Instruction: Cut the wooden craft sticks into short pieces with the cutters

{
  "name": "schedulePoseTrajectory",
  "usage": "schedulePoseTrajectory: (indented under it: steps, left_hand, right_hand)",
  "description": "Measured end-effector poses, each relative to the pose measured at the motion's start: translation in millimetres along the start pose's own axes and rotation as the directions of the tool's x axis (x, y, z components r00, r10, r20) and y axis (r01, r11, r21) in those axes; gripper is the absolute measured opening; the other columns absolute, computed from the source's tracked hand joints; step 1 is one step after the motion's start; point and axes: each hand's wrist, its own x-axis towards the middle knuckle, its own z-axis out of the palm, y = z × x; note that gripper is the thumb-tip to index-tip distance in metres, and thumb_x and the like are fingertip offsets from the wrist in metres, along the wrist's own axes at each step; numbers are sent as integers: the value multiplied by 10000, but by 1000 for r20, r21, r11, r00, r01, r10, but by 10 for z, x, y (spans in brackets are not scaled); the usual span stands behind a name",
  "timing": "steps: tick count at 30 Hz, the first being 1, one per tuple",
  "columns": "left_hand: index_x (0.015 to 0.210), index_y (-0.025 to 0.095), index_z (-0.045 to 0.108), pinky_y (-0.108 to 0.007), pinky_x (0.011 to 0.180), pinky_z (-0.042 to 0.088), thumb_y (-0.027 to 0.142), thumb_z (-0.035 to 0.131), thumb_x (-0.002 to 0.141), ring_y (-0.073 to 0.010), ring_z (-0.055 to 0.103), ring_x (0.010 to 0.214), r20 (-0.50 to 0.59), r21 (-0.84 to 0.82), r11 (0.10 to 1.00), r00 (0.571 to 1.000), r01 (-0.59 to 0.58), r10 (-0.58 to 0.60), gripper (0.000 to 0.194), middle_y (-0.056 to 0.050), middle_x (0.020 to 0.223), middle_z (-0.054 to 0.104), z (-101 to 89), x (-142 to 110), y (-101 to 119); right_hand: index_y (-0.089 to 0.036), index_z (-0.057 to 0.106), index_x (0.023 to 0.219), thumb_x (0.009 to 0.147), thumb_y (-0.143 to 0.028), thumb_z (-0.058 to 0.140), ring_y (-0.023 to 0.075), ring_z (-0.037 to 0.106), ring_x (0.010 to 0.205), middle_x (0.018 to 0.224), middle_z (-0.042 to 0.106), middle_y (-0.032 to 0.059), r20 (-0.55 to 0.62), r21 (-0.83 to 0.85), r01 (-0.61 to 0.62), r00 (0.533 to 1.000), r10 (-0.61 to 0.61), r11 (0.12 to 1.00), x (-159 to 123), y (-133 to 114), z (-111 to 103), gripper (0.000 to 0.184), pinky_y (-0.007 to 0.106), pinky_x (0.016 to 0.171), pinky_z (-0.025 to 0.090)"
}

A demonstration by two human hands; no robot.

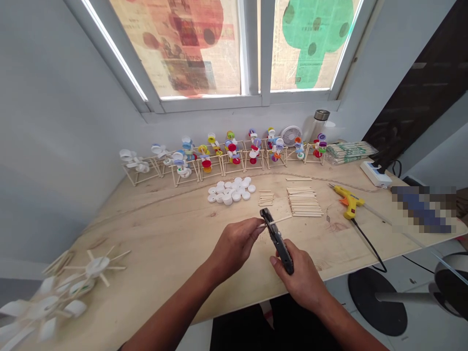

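Note:
My left hand [236,243] pinches the near end of a thin wooden stick [281,220] above the middle of the table. Closed around the dark handles of a hand cutter [277,239] is my right hand [302,275]. The cutter's head lies across the stick, close to my left fingertips; whether its jaws bite into the wood I cannot tell. Beyond my hands lie a bundle of short sticks [266,198], a stack of longer sticks [304,202] and a cluster of white bottle caps [234,190].
Stick frames with coloured caps [231,151] line the wall. Cap-and-stick wheels [97,267] lie at left. On the right are a yellow glue gun [349,201], its cable, a power strip [376,174] and bagged sticks [351,151]. A small fan [291,136] and flask [319,126] stand behind.

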Motion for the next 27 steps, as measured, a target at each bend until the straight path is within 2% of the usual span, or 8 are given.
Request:
schedulePoseTrajectory:
  steps: [5, 10, 15, 18, 27]
  left_hand:
    - [878, 154, 556, -202, 549, 417, 216, 358, 903, -111, 573, 602, -33, 57, 998, 999, -26, 27, 209, -27, 699, 621, 50, 22, -26]
    - [875, 149, 568, -195, 499, 361, 191, 376, 890, -99, 517, 538, -144, 338, 939, 983, -59, 114, 197, -3, 605, 552, 206, -22, -101]
    - [1033, 127, 546, -212, 488, 318, 143, 417, 870, -99, 475, 519, -221, 531, 844, 949, -76, 224, 209, 6, 588, 507, 276, -75, -144]
    - [987, 121, 556, -218, 485, 308, 137, 429, 865, -98, 458, 505, -213, 529, 842, 944, -103, 250, 177, 13, 565, 484, 266, -77, -139]
    - [953, 142, 562, -191, 473, 331, 180, 385, 887, -87, 450, 481, -203, 405, 909, 960, -98, 194, 193, 24, 537, 482, 209, -98, -84]
  right_hand:
    - [-214, 415, 680, 816, -365, 461, 159, 530, 539, 574, 548, -11, -29, 31, -25, 999, 26, 999, 21, 17, 62, 209, 240, 527, 357]
    - [-205, 451, 670, 807, -346, 476, 155, 521, 555, 583, 557, -2, -56, 79, -27, 998, 31, 997, 82, 71, 140, 198, 241, 535, 371]
    - [-197, 476, 685, 795, -337, 495, 148, 517, 562, 599, 562, -7, -51, 122, -34, 998, 40, 992, 99, 66, 149, 179, 238, 540, 379]
    - [-197, 488, 719, 794, -330, 494, 154, 535, 591, 629, 575, -7, -27, 126, -36, 999, 40, 991, 72, 28, 121, 153, 243, 565, 388]
    - [-211, 462, 744, 789, -330, 490, 161, 547, 550, 588, 563, -22, -30, 37, -19, 999, 20, 999, 11, -1, 67, 131, 244, 542, 364]
